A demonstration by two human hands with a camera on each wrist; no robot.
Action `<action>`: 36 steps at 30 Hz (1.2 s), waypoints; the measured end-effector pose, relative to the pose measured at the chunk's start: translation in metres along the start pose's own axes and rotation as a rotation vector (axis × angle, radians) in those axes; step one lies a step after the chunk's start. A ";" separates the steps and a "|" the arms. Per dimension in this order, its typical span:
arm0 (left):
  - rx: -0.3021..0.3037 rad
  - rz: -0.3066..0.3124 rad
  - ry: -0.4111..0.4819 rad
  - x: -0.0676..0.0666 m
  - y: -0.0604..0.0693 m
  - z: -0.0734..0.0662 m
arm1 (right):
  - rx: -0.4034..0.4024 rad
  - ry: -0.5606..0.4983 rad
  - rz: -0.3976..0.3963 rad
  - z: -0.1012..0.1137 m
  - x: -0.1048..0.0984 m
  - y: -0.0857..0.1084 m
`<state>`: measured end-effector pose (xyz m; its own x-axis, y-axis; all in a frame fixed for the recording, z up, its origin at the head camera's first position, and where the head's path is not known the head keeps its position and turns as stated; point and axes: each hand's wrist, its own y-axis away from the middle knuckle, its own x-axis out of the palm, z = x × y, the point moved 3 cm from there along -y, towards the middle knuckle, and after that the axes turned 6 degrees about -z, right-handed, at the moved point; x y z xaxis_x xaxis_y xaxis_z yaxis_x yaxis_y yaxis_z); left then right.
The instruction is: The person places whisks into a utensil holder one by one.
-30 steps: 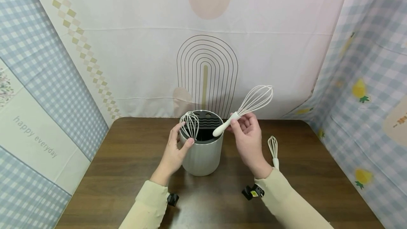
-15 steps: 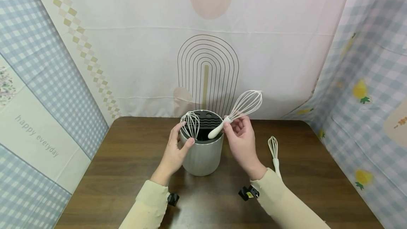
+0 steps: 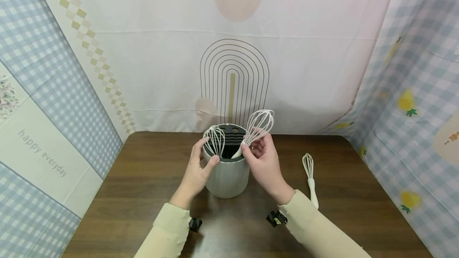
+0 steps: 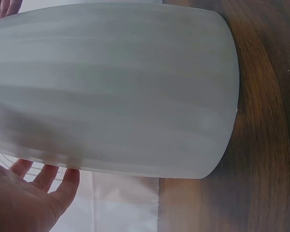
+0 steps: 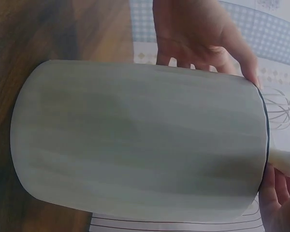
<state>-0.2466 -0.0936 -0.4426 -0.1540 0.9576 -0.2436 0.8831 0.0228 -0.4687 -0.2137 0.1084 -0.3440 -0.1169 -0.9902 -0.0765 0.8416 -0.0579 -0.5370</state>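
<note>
A grey utensil holder [image 3: 227,179] with a black slotted insert [image 3: 234,140] stands upright on the table. My left hand [image 3: 195,170] grips its left side, fingers along the wall [image 5: 135,140] and thumb at the front rim. A white whisk [image 3: 216,140] stands in the holder, wire end up, beside that hand. My right hand [image 3: 263,162] pinches a second, larger white whisk [image 3: 259,124] near where the handle meets the wires. Its handle [image 5: 282,162] is tilted, with the lower end inside the holder's front opening. In the left wrist view the holder's wall [image 4: 116,92] hides most of both whiskS.
A third, smaller white whisk [image 3: 310,176] lies on the brown wooden table [image 3: 344,194], right of my right forearm. Behind the table hangs a pale patterned cloth [image 3: 161,71]. Checked cloths [image 3: 423,63] hang at the sides.
My right hand has moved left and down with the larger whisk, turning it more upright, and its handle end has entered the holder. The left hand has stayed on the holder.
</note>
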 end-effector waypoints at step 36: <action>-0.011 0.022 0.001 -0.006 0.004 -0.031 | -0.306 0.166 0.072 -0.006 0.005 0.007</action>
<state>-0.2291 -0.0901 -0.4170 -0.1337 0.9582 -0.2529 0.8913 0.0046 -0.4535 -0.2116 0.1035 -0.3535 -0.1679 -0.9548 -0.2454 0.6568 0.0773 -0.7501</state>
